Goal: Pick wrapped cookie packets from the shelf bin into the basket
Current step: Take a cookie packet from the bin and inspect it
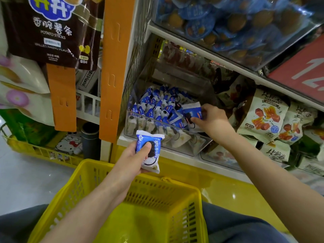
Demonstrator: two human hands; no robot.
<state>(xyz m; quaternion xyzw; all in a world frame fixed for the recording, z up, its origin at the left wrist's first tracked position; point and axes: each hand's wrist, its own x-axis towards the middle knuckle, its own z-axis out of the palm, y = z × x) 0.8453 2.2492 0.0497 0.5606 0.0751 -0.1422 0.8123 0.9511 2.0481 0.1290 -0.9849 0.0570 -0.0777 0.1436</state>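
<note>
cookie packets (157, 106) lie in the shelf bin (182, 148), the basket (157, 193) at its six o'clock, snack bags (263, 118) at three o'clock.

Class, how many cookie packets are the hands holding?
2. Upright packet in left hand by the basket; other packet in right hand over the shelf bin. Stacked ones could be hidden.

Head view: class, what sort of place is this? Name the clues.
Probably a shop's snack aisle: a clear shelf bin of wrapped cookie packets, hanging potato-stick bags, and a yellow shopping basket.
</note>
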